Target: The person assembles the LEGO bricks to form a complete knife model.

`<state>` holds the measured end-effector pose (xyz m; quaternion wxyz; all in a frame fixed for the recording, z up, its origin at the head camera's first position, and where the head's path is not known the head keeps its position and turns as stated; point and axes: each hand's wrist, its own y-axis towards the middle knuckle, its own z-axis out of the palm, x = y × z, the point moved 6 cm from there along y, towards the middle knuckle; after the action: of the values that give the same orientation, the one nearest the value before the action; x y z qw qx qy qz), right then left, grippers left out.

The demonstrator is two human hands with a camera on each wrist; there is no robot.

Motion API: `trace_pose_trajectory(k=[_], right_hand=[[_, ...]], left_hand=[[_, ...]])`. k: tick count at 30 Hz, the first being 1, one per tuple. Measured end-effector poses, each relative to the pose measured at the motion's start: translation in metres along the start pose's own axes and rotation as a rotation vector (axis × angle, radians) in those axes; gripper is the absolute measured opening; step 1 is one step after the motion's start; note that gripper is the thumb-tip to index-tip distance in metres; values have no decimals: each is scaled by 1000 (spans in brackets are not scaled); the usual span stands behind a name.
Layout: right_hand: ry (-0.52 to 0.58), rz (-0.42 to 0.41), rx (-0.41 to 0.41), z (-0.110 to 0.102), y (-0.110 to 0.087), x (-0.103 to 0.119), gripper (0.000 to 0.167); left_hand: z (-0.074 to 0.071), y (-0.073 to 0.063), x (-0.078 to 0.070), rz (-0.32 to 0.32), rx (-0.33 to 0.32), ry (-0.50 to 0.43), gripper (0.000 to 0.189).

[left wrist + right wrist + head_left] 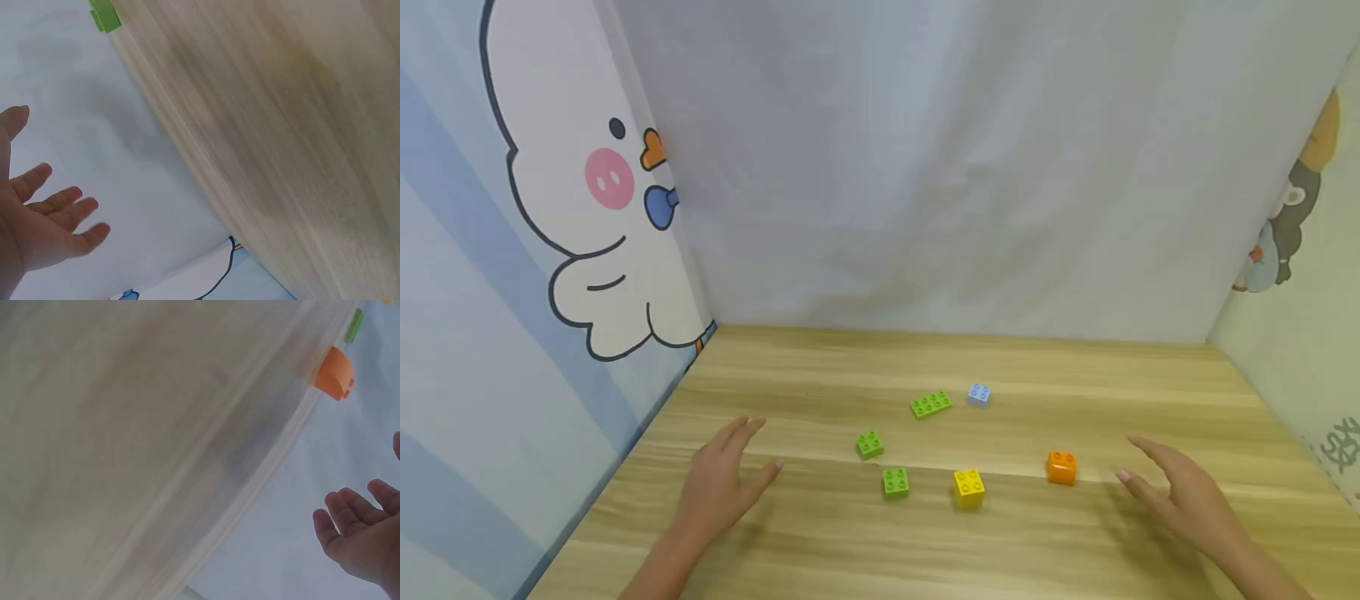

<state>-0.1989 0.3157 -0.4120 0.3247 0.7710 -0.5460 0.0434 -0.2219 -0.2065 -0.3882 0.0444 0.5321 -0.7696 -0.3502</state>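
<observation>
My left hand (721,483) hovers over the left of the table, fingers spread and holding nothing. Two square green bricks (870,445) are the nearest things to it, off to its right. On the other side, my right hand (1183,500) is held above the table with relaxed fingers and nothing in them. Just left of its fingertips sits an orange brick (1062,468) with a rounded front. A yellow brick (969,489) stands near the middle front. Farther back lie a long green brick (931,405) and a light blue brick (979,395). Neither hand touches a brick.
The wood-grain table (805,542) ends at a grey-white curtain (940,183) behind. A blue-and-white panel with a cartoon duck (572,192) borders the left, and a pale wall with printed figures (1288,225) borders the right.
</observation>
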Motion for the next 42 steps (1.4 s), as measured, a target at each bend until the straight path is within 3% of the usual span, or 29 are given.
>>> trace_pose_trajectory(k=[3,7,15,19,31,42], right_hand=[[35,-21,-16,1,4,3,47],[78,-6,-19,5,8,3,46],[171,72,17,16,12,7,45],[255,141,66,23,12,9,47],[424,213,147,41,15,20,51],[546,170,212,56,19,37,53]], left_hand=[[5,4,4,5,9,-96,54],[11,7,11,-40,24,-204,51],[17,5,21,-260,120,-378,53],[21,6,21,-337,165,-430,55],[35,16,15,-413,198,-582,52],[45,36,4,-459,235,-709,53]])
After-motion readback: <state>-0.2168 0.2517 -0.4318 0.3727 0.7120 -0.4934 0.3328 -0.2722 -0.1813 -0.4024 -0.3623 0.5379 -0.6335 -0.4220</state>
